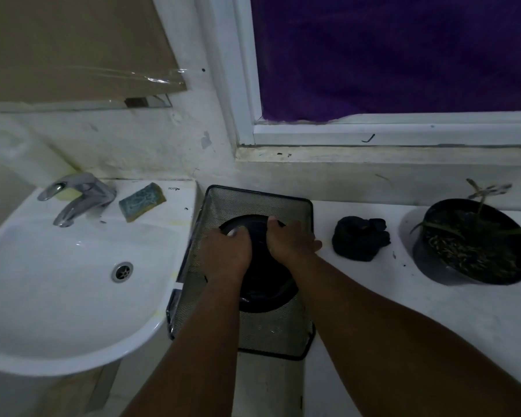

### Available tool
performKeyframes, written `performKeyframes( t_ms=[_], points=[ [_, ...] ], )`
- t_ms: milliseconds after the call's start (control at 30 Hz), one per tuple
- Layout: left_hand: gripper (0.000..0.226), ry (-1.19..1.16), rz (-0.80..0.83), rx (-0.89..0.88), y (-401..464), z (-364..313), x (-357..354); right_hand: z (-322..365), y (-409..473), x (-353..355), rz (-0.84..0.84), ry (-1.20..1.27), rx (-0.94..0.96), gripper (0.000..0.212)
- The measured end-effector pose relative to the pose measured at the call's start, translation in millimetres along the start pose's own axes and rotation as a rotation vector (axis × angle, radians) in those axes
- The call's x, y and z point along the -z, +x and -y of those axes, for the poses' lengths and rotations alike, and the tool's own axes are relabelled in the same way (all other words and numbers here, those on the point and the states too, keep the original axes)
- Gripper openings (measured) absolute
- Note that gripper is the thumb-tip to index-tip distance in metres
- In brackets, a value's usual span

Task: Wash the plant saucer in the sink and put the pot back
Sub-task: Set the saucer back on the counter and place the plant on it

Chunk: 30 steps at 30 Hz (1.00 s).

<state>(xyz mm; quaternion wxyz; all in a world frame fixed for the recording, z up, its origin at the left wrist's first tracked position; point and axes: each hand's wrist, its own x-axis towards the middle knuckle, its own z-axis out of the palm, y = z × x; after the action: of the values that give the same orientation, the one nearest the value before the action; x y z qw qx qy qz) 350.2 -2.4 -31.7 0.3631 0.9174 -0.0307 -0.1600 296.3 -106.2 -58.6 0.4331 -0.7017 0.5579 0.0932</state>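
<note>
Both hands grip the black saucer point(265, 293) in the mesh tray point(289, 203) beside the sink point(57, 296). The left hand point(226, 257) and right hand point(289, 240) hide much of its rim. The pot point(469, 245) sits far right on the bench point(403, 302).

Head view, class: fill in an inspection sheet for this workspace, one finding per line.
Surface: white counter beside a white sink.
Job's things: black saucer in a mesh tray; potted plant at right on the counter.
Clutter: sponge by the tap; black cloth.
Hands: left hand and right hand both grip the saucer's rim.
Cables: nothing seen.
Surroundings: window with purple covering.
</note>
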Motion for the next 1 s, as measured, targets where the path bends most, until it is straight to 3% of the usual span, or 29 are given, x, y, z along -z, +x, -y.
performKeyframes(
  t_ms=[167,467,700,833,1000],
  points=[
    [0.077,-0.034,0.008,0.016,-2.9,-4.2,6.2,3.3,-2.1,9.2,0.006,0.043,-0.051,0.09],
    [0.083,0.004,0.01,0.125,-7.5,-30.1,27.0,23.2,-28.3,44.5,0.047,0.054,0.039,0.091],
    [0.115,-0.036,-0.003,0.158,-36.7,-63.1,55.7,18.9,-72.5,55.7,-0.086,0.199,0.122,0.108],
    [0.12,-0.138,-0.002,0.162,-68.3,-82.3,76.0,9.9,-108.9,64.2,-0.244,0.187,0.199,0.115],
    [0.116,-0.14,0.009,0.046,-111.1,-95.5,99.5,-10.4,-166.1,93.5,-0.43,0.185,0.282,0.122]
  ],
)
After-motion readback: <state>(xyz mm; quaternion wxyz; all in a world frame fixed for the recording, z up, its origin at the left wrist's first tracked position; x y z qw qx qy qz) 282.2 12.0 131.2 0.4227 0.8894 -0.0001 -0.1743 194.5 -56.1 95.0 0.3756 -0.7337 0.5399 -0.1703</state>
